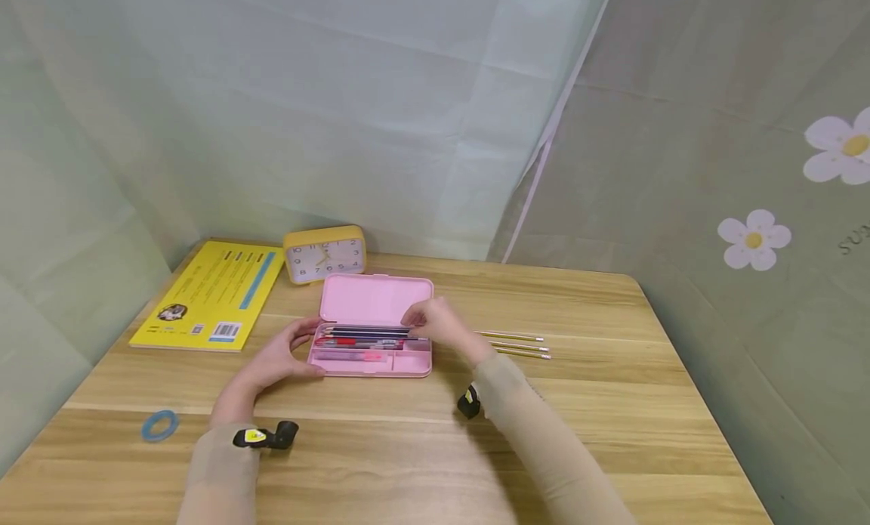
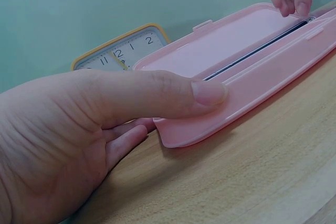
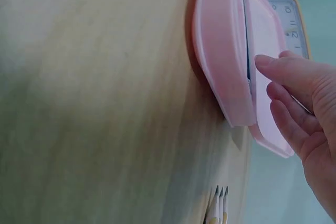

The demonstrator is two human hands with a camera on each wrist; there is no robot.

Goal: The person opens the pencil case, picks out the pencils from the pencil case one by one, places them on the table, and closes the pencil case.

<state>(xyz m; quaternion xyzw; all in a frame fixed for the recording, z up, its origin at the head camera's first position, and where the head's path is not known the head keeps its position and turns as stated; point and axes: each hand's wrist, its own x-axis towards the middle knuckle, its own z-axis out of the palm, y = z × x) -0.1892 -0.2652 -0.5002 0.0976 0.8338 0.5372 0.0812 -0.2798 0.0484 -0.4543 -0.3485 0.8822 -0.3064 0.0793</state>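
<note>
Wooden tabletop (image 1: 374, 464), pink case (image 1: 374, 298), dark pencils (image 1: 367, 332) partly hidden by right fingers (image 1: 418, 314)

Open pink pencil case (image 1: 413, 365), on wooden table (image 1: 367, 457), pens (image 1: 360, 344) lengthwise inside

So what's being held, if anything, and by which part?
Left hand holds the pink pencil case by its left end. Right hand is over the case's other end, with nothing visibly held.
</note>
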